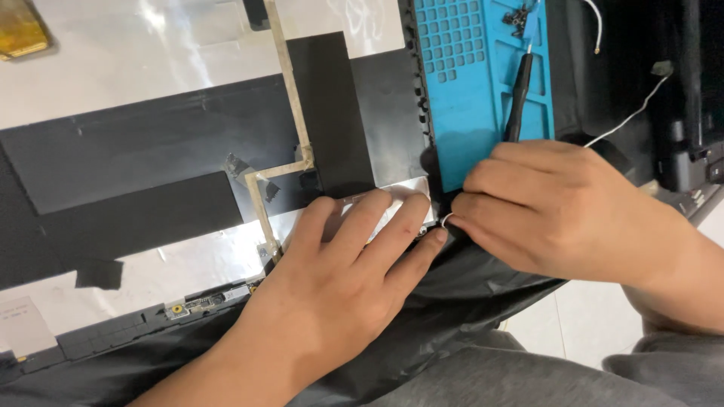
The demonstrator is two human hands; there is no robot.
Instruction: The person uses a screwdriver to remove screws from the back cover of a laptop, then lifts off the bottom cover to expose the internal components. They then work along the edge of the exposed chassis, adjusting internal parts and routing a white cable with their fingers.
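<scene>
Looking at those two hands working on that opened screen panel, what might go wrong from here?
1. The right hand pinches a thin white wire at the panel corner; a hard tug might snap it or pull it loose.
2. The left hand presses flat on the foil-backed panel; too much pressure may crack or dent it.
3. A flat ribbon cable runs beside the left fingers; a slip might crease or tear it.

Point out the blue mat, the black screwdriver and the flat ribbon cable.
blue mat [471, 113], head view, on its bare lower middle.
black screwdriver [519, 102], head view, on the handle.
flat ribbon cable [290, 83], head view, on its upper straight run.
</scene>
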